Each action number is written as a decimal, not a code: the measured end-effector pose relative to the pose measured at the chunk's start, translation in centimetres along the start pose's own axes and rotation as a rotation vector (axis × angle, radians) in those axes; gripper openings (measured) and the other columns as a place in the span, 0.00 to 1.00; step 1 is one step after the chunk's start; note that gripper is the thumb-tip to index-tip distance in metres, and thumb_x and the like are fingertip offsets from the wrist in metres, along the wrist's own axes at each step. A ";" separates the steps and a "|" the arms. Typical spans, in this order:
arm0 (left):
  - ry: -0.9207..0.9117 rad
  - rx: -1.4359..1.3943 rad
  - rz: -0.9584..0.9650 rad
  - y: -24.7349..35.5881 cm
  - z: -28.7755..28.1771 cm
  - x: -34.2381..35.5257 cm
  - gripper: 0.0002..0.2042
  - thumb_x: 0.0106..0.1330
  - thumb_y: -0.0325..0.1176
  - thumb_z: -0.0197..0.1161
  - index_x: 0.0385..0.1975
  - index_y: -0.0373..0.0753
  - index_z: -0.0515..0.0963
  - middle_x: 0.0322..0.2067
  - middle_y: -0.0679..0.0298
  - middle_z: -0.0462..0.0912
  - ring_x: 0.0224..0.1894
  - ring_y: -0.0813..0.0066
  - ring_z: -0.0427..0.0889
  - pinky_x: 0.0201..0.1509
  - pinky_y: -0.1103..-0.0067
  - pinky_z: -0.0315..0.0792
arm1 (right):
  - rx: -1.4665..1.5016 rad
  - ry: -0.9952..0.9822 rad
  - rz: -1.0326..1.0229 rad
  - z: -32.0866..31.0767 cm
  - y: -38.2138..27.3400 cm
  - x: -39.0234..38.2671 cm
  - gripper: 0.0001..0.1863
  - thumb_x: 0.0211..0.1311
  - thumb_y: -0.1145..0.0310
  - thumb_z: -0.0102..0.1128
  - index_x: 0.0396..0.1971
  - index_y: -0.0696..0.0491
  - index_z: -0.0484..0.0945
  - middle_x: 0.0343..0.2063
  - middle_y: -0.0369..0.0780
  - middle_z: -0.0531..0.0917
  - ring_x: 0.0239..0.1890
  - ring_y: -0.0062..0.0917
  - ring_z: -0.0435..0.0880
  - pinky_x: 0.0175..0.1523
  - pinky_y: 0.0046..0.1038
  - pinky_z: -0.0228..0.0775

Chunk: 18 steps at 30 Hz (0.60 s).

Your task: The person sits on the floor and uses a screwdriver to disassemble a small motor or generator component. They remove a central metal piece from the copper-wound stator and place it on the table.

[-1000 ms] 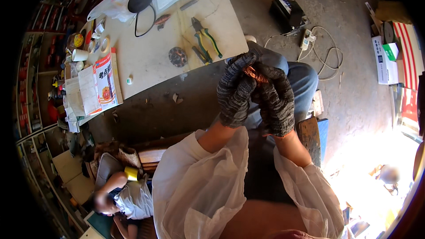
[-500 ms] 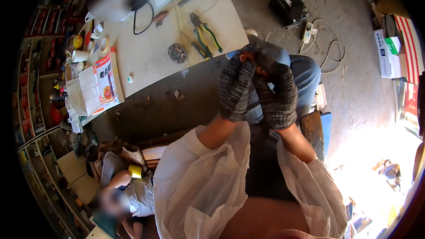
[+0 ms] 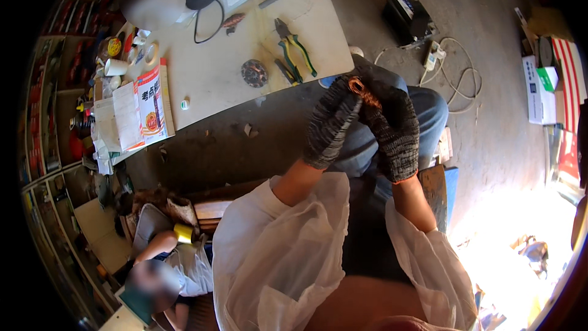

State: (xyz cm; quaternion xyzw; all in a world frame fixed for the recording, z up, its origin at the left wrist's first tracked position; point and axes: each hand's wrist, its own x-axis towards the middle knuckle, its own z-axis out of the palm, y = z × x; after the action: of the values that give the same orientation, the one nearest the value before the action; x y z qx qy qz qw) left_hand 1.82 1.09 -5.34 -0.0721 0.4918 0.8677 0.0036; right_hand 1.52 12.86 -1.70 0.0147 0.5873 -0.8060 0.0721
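Small coppery coil of wire [image 3: 360,90] up high between both gloved hands, pinched at the fingertips just above the lap, long axis slanting from upper left down to the right. Left hand [image 3: 331,124] and right hand [image 3: 395,132] pressed close together around it, equally near. Beyond, on the pale table [image 3: 214,73]: green-handled pliers [image 3: 293,49] and a round disc [image 3: 254,73], well apart.
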 end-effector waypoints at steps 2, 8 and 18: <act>-0.056 0.050 0.014 0.5 0.2 0.1 0.16 0.65 0.31 0.54 0.51 0.33 0.70 0.45 0.62 0.75 0.46 0.78 0.73 0.50 0.81 0.68 | -0.103 -0.021 0.013 -0.3 0.1 -0.1 0.19 0.53 0.85 0.55 0.48 0.59 0.69 0.47 0.41 0.76 0.51 0.25 0.73 0.57 0.25 0.62; -0.107 0.840 0.493 -1.0 -0.6 -0.4 0.16 0.65 0.36 0.54 0.48 0.33 0.72 0.38 0.60 0.79 0.40 0.76 0.76 0.44 0.80 0.71 | -0.568 0.079 -0.330 0.4 0.7 -1.0 0.20 0.53 0.80 0.57 0.49 0.57 0.70 0.44 0.40 0.77 0.45 0.24 0.76 0.48 0.24 0.67; -0.071 0.158 0.022 1.6 -2.4 -2.4 0.14 0.66 0.36 0.52 0.45 0.33 0.71 0.38 0.62 0.77 0.40 0.78 0.76 0.45 0.83 0.70 | -0.607 -0.058 -0.552 1.5 3.0 -1.8 0.19 0.51 0.80 0.54 0.46 0.54 0.72 0.46 0.47 0.74 0.47 0.42 0.74 0.51 0.34 0.68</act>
State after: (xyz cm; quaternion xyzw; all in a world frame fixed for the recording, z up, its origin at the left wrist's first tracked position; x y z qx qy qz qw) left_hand 4.32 -1.59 -4.90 -0.0352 0.5592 0.8281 0.0173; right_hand 3.83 10.70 -3.91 -0.1882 0.7780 -0.5854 -0.1290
